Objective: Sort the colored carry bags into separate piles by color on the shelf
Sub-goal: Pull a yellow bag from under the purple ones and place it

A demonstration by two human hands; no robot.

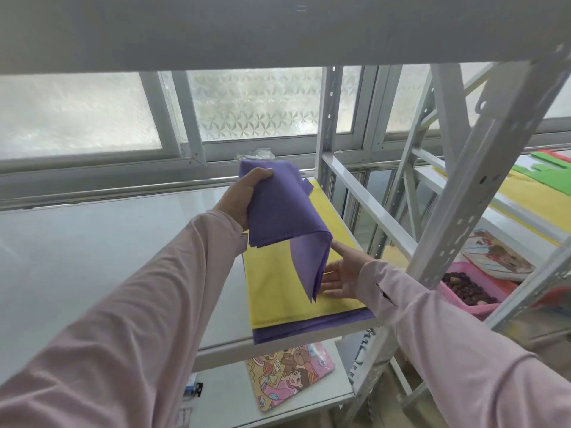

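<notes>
My left hand (244, 196) grips a purple carry bag (284, 217) by its upper left edge and holds it lifted over the shelf (108, 257); the bag droops down to the right. Under it a yellow bag (278, 282) lies flat on top of a stack, with another purple bag (309, 330) showing at the stack's front edge. My right hand (343, 276) lies with straight fingers on the yellow bag, next to the hanging corner of the lifted purple bag.
The white shelf surface stretches left of the stack. A grey upright post (482, 180) stands at the right. The neighbouring shelf holds yellow (537, 205) and green bags (543, 168). Below are a cartoon-print bag (287, 372) and a pink basket (469, 288).
</notes>
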